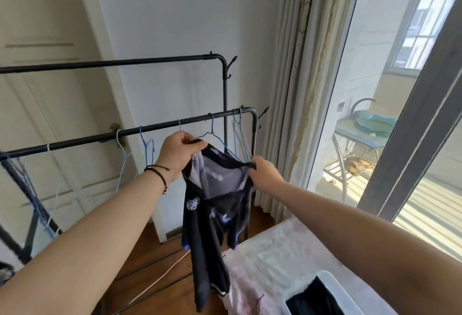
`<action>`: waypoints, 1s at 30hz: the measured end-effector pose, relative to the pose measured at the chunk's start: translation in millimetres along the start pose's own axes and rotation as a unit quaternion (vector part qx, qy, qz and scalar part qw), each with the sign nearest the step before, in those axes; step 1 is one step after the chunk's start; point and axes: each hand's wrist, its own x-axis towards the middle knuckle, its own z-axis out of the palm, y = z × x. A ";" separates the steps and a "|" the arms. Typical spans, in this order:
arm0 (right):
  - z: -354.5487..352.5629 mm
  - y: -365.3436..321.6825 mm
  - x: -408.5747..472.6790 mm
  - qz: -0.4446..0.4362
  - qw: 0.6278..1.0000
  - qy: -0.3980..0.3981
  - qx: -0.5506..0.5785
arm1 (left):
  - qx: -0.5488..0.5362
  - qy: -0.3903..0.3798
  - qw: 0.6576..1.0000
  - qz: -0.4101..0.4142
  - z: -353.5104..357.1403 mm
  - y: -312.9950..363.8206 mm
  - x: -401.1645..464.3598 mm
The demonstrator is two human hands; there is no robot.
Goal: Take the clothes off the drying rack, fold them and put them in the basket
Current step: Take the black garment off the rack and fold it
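Basket [332, 287] cut off by bottom edge; we can't read blurred print on garment [207, 214]; rack [125, 132] runs off left.

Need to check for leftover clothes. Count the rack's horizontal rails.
2: the upper rail at the back, near the wall; the lower rail in front. Both run off the left edge.

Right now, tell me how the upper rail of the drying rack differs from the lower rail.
The upper rail is bare, with no hangers; the lower rail carries several wire hangers, most of them empty. The upper rail sits higher and nearer the wall; the lower rail stands closer to the person, just behind the dark shirt that the left hand and right hand hold. Both are dark metal bars that bend down at their right ends.
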 end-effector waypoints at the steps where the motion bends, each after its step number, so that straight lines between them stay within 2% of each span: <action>1: -12.5 0.5 -9.2 -0.001 1.000 0.013 -0.006 | 0.102 0.020 0.994 0.032 -3.3 0.2 -10.0; 3: -38.7 4.2 -31.2 -0.010 0.999 0.033 -0.029 | 0.284 0.050 0.953 0.092 -8.6 3.7 -34.6; 5: -61.7 8.7 -50.3 -0.022 0.997 0.043 -0.058 | 0.439 0.058 0.889 0.118 -16.0 9.7 -58.4; 7: -81.9 14.5 -69.4 -0.020 0.994 0.052 -0.090 | 0.552 0.030 0.821 0.141 -20.3 12.5 -80.8; 8: -90.2 17.1 -76.0 -0.017 0.993 0.057 -0.098 | 0.578 0.021 0.803 0.142 -21.4 12.7 -89.1; 9: -98.2 18.2 -83.0 -0.018 0.993 0.065 -0.098 | 0.580 0.022 0.804 0.130 -20.8 14.6 -98.2; 13: -119.2 12.3 -105.5 -0.010 0.994 0.094 -0.061 | 0.528 0.073 0.843 0.071 -12.6 26.5 -128.1; 15: -123.6 7.7 -112.6 0.008 0.998 0.069 -0.002 | 0.519 0.072 0.849 0.072 -13.0 30.5 -136.8; 17: -127.6 4.0 -118.7 0.023 0.996 0.028 0.086 | 0.477 0.042 0.877 0.040 -16.2 36.0 -140.2; 20: -133.4 -4.0 -128.7 0.043 0.986 -0.031 0.158 | 0.325 -0.002 0.945 -0.041 -19.3 45.4 -136.1; 23: -137.5 -9.6 -135.3 0.073 0.966 -0.052 0.243 | 0.099 0.016 0.991 -0.089 -19.4 57.1 -141.5; 25: -140.3 -12.3 -135.5 0.056 0.969 -0.080 0.229 | 0.022 0.003 0.997 -0.076 -22.8 63.8 -146.2; 27: -146.3 -14.5 -136.2 0.007 0.972 -0.113 0.203 | 0.017 -0.043 0.998 -0.048 -30.3 69.2 -147.1; 30: -163.8 -7.8 -127.5 -0.049 0.955 -0.194 0.221 | 0.020 -0.167 0.985 -0.033 -58.0 70.3 -141.7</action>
